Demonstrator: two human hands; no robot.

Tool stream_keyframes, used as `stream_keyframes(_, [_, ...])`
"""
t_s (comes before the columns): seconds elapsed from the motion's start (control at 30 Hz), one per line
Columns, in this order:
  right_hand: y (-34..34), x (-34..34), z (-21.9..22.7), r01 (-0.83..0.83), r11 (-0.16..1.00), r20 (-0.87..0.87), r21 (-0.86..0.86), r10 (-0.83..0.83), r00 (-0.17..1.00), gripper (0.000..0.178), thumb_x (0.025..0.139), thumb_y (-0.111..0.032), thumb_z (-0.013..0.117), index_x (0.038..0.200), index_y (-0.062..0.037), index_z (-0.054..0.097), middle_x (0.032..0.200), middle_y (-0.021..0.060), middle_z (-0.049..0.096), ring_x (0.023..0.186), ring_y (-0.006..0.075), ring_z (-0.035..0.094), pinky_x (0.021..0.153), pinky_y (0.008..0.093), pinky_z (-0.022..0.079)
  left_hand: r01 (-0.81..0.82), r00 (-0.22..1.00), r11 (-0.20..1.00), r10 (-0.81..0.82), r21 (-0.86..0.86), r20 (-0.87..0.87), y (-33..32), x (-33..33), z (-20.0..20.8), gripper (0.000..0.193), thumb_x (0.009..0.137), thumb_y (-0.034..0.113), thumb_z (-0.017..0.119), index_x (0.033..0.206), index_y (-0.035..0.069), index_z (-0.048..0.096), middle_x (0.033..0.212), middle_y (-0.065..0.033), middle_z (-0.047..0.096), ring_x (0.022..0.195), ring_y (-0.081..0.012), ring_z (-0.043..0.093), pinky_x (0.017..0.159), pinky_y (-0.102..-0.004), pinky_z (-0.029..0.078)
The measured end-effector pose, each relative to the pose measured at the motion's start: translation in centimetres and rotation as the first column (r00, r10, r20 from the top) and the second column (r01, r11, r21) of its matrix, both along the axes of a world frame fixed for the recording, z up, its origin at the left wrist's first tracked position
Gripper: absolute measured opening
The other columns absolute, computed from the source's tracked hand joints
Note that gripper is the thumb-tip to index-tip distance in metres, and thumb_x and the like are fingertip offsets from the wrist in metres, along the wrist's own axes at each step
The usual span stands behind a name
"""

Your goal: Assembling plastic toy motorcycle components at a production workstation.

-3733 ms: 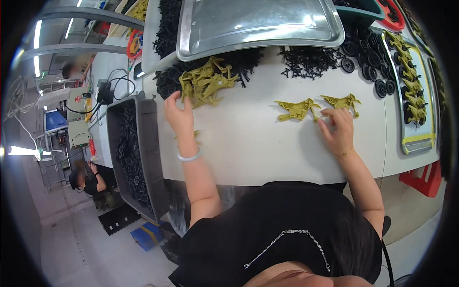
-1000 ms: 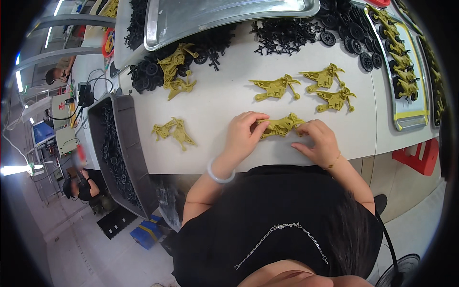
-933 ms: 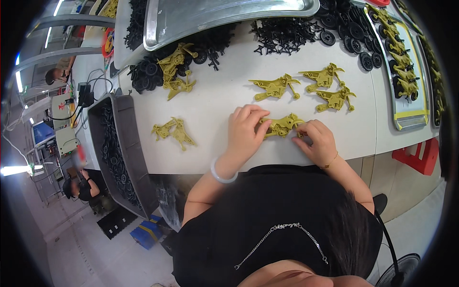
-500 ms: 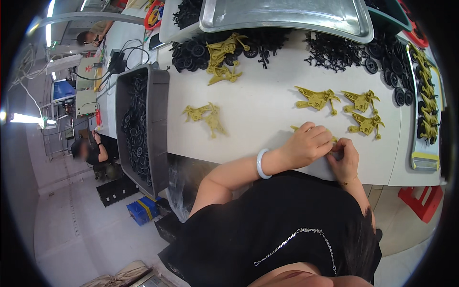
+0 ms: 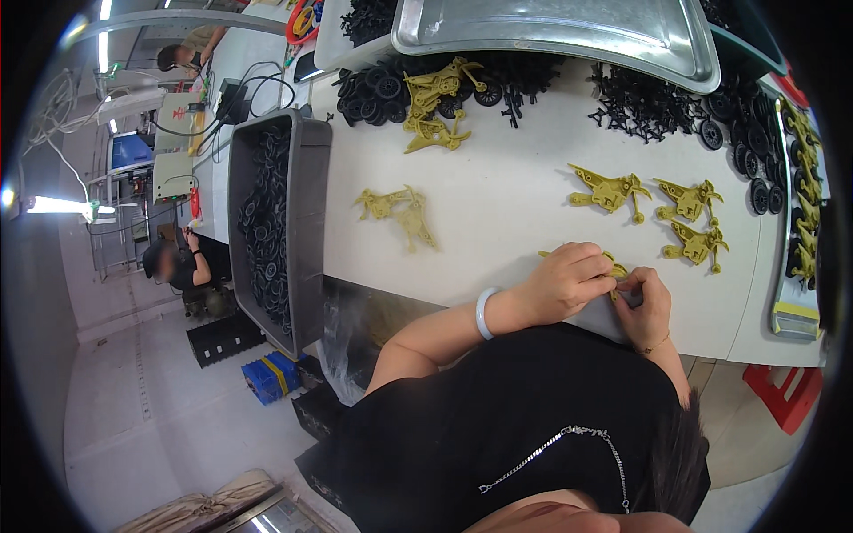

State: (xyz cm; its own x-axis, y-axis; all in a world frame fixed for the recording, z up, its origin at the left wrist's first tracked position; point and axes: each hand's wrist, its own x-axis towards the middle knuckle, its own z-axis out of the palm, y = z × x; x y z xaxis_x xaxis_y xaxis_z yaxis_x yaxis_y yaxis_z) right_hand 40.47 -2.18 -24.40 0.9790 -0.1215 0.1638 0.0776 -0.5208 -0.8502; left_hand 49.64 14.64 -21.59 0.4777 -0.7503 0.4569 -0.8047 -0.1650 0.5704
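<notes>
Close to the table's front edge, my left hand (image 5: 571,282) and my right hand (image 5: 646,306) meet over one yellow-green plastic toy motorcycle body (image 5: 615,265). My left fingers are bent round it from above. The right thumb and fingers pinch at its right end, and any small part there is hidden. Just beyond my hands lie three similar bodies: a single body (image 5: 609,188), an upper right body (image 5: 689,201) and a lower right body (image 5: 696,244). Farther left, a pair of yellow-green pieces (image 5: 391,206) lies on the white table (image 5: 498,191).
A grey bin (image 5: 306,231) of black tyre-like rings stands at the left. Along the back are black wheels (image 5: 371,96), stacked yellow-green bodies (image 5: 435,98), small black parts (image 5: 635,102) and a metal tray (image 5: 555,40). A red stool (image 5: 786,395) stands lower right. Another person (image 5: 182,266) sits far left.
The whole view has shifted slightly right and down. My hands stay together on the toy motorcycle body, and a little more of it shows between my fingers.
</notes>
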Motion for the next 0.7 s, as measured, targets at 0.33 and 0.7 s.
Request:
stream_keyframes(0.33, [-0.8,-0.3,0.1,0.032,0.999,-0.04,0.034,-0.03,0.999,0.027,0.071,0.003,0.072,0.082,-0.0038,0.049,0.072,0.0068,0.053,0.06,0.0194,0.054,0.055,0.0279,0.046,-0.519,0.815,0.852,0.471,-0.063,-0.337,9.6,7.2,6.1,0.023,0.07,-0.01,0.065,0.09,0.001,0.066,0.085,-0.0061,0.058,0.079,-0.0161,0.058,0.068,-0.0262,0.047])
stream_keyframes(0.7, [-1.9,0.8,0.0,0.191,0.979,0.015,-0.07,-0.19,0.982,0.023,0.072,0.005,0.07,0.084,-0.0027,0.052,0.075,0.0081,0.052,0.064,0.0199,0.052,0.061,0.0272,0.045,-0.859,0.509,0.474,0.833,0.195,0.217,16.2,14.2,3.0,0.029,0.073,0.015,0.073,0.1,0.006,0.066,0.096,-0.0069,0.061,0.093,-0.0248,0.056,0.082,-0.0349,0.044])
